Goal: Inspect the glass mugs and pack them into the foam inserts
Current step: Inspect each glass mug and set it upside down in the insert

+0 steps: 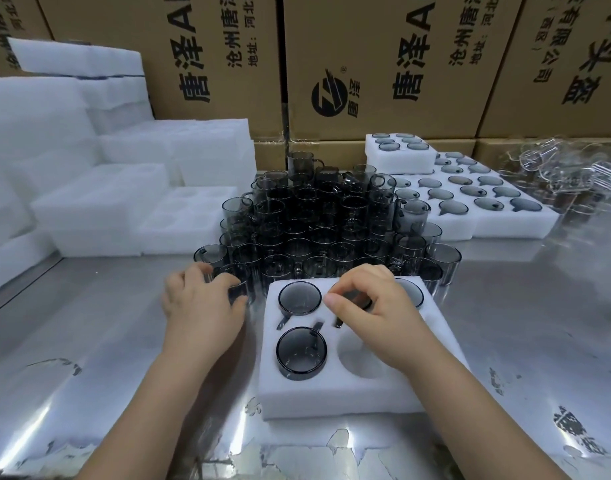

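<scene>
Head view: both hands grip mugs, left hand (201,299) one loose mug (240,292), right hand (369,306) one above the foam insert (331,393).

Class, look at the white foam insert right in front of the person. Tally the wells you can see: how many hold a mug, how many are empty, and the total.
Wells holding a mug: 4, one of them under the right hand
Empty well: 1
Total: 5 wells in view on the foam insert; the right forearm may hide more.
</scene>
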